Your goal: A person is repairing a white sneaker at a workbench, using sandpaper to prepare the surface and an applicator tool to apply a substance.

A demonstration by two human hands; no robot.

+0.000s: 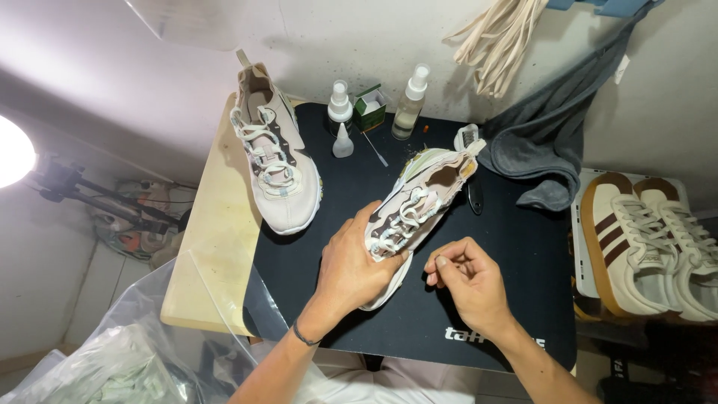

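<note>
A: How many shoes do you count on the desk (202, 247)?

B: Two pale pink ones. One shoe (273, 153) lies at the far left, partly on the black mat (508, 254), laces up. The other shoe (415, 206) is in the middle of the mat, tilted on its side, toe toward the person.

A: And the hands?

B: Two. The left hand (351, 265) lies over the toe end of the middle shoe, its grip wrapped around that end with the thumb up by the laces. The right hand (467, 280) hovers just beside the same shoe, its grip pressed together, thumb against the fingertips; whether something small sits between them I cannot tell.

A: Bottles?

B: Three at the back of the mat: one spray bottle (339, 105) on the left, a small dropper bottle (342, 142) just in front of it, and a taller spray bottle (410, 105) on the right. Between the two sprays stands one small green box (370, 108).

A: Anything else?

B: One grey cloth (546, 142) hangs over the right back corner of the mat, a bundle of cream laces (497, 37) hangs on the wall above it, and two more shoes, cream with brown stripes (647, 243), sit side by side off to the right. A clear plastic bag (120, 352) is at the lower left.
</note>
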